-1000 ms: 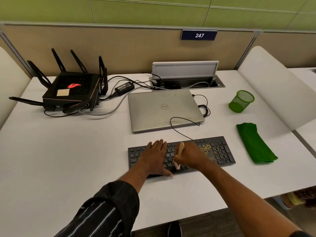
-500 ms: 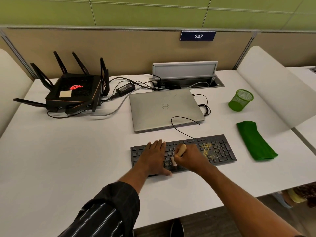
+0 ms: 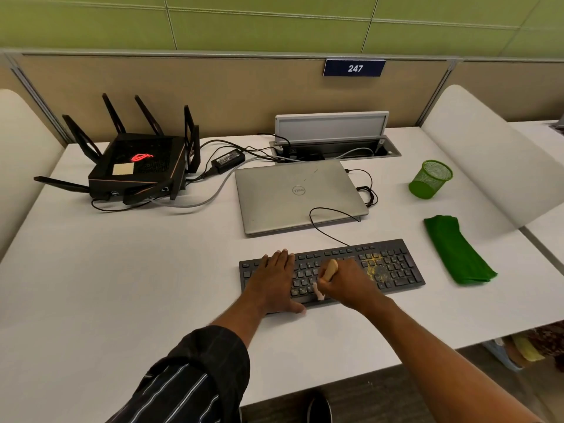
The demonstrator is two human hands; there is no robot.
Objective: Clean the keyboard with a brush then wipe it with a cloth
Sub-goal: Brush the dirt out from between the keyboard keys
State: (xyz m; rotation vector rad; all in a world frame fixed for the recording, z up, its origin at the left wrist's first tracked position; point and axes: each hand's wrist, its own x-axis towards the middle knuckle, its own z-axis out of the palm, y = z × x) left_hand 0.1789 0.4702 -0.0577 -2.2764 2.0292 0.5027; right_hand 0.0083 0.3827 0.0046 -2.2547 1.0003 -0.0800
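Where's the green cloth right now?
Head view: the green cloth lies on the desk right of the keyboard, in front of the green mesh cup.

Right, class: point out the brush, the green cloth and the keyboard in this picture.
brush [image 3: 330,268], head view, on its wooden handle.
green cloth [image 3: 454,251], head view, middle of the folded fabric.
keyboard [image 3: 393,267], head view, on the keys at its right end.

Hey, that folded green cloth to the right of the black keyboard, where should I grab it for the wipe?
Probably pinch the folded green cloth from above at its near end, coming from the black keyboard side: it lies flat as a long strip, with nothing on it.
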